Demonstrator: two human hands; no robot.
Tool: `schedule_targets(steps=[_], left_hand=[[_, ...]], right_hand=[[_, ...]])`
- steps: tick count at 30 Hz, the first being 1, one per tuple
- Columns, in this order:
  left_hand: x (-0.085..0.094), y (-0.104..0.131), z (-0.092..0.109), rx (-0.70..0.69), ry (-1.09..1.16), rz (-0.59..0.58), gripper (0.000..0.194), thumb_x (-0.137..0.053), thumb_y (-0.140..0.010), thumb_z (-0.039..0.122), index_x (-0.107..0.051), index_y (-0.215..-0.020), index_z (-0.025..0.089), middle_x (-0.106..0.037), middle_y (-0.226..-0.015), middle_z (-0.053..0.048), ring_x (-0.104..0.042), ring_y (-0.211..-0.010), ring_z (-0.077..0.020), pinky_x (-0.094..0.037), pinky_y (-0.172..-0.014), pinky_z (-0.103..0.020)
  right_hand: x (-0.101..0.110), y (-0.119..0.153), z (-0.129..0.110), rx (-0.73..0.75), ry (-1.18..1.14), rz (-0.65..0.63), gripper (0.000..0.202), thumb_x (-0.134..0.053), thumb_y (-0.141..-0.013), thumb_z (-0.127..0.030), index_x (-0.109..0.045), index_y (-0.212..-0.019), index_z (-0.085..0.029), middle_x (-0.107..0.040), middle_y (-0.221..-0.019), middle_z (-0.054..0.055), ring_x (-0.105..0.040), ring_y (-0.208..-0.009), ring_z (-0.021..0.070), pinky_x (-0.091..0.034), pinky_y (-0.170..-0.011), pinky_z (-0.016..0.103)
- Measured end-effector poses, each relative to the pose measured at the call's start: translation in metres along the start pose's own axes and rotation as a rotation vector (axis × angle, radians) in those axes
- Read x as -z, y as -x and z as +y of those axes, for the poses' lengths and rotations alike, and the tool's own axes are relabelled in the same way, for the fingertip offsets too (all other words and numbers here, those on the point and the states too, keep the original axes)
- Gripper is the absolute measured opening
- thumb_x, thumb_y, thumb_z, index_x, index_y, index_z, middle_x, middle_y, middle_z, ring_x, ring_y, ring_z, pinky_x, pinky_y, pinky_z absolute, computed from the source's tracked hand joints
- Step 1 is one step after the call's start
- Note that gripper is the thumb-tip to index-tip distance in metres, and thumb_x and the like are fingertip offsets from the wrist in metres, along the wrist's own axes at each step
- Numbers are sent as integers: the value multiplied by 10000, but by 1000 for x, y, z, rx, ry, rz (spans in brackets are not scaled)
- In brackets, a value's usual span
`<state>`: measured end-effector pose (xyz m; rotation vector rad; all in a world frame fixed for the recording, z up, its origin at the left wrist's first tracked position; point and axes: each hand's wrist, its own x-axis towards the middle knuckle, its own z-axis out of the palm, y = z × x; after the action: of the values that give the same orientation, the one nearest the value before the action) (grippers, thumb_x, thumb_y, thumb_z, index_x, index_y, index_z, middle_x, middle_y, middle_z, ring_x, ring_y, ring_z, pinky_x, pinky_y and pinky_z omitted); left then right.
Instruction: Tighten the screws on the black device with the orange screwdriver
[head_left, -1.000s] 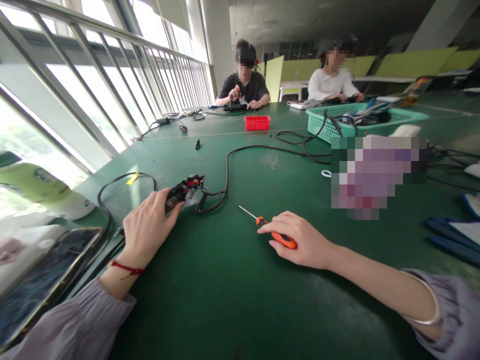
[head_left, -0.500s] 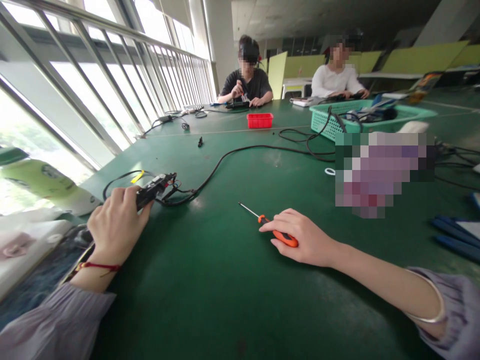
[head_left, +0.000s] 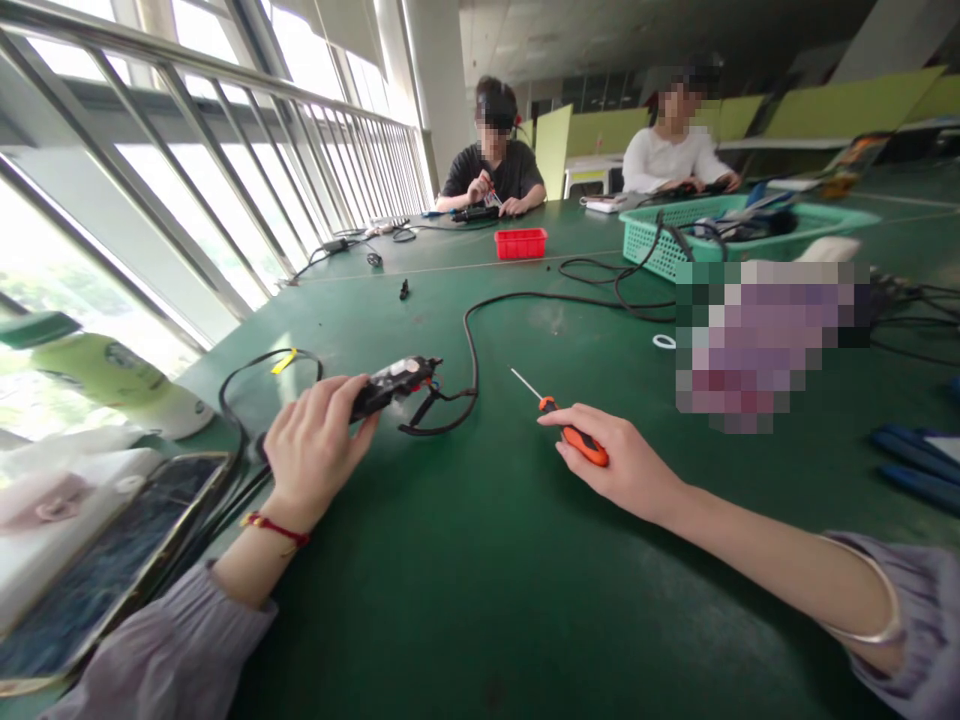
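Note:
My left hand (head_left: 319,440) is closed round a black corded device (head_left: 397,383) whose far end shows exposed coloured wires. Its black cable (head_left: 471,350) loops away over the green table toward the back right. In my right hand (head_left: 619,455) is a screwdriver (head_left: 577,440) with an orange and black handle. The screwdriver's thin metal shaft points up and left, apart from the device. My fingers cover the near part of the device, so its full shape is hidden.
A red tray (head_left: 520,243) and a teal basket (head_left: 652,240) of tools stand farther back. At left are a green-capped bottle (head_left: 112,375) and a phone (head_left: 112,560). Blue-handled pliers (head_left: 919,465) lie right. Two people (head_left: 495,165) sit across the table (head_left: 450,600).
My left hand has moved to the right with the wired device, nearer the screwdriver, and the cable has shifted along. My right hand has moved only slightly right.

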<state>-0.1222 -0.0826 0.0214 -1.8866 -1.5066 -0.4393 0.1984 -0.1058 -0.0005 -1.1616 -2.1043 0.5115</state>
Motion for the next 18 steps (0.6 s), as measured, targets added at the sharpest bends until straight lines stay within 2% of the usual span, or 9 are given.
schedule_targets(steps=[2,6,9,12,18], left_hand=[[-2,-8,23,-93,96,-13,326,-399,-908,357,-481,-1184,205,-622,-1102,-88,-603,-921,-213,-405,-754,-304],[-10,-33,71,-235,259,-44,315,-418,-910,342,-515,-1172,196,-652,-1049,-76,-596,-925,-213,-398,-802,-328],[-19,-51,92,-287,324,-99,289,-474,-888,342,-550,-1098,159,-668,-966,-80,-598,-888,-218,-392,-844,-348],[-29,-59,96,-241,360,-135,302,-494,-875,361,-558,-1085,153,-662,-981,-85,-587,-919,-231,-398,-858,-358],[-39,-54,88,-101,413,-164,378,-419,-903,371,-523,-1197,158,-586,-1199,-90,-527,-1071,-244,-385,-936,-374]], right_hand=[[0,-1,0,-53,-21,60,250,-490,-845,-210,-569,-1082,-204,-620,-959,43,-577,-793,153,-450,-747,303],[1,-3,2,-142,-28,135,252,-493,-847,-237,-552,-1088,-194,-621,-895,35,-574,-744,152,-445,-718,290],[1,-5,4,-174,-22,138,225,-518,-826,-239,-569,-1041,-195,-627,-930,40,-584,-780,160,-442,-744,288],[1,-6,5,-189,-23,150,206,-516,-816,-228,-573,-1013,-201,-630,-975,41,-591,-824,166,-438,-776,286],[1,-5,2,-199,14,122,221,-487,-817,-214,-560,-1025,-197,-619,-952,50,-577,-798,172,-437,-751,294]])
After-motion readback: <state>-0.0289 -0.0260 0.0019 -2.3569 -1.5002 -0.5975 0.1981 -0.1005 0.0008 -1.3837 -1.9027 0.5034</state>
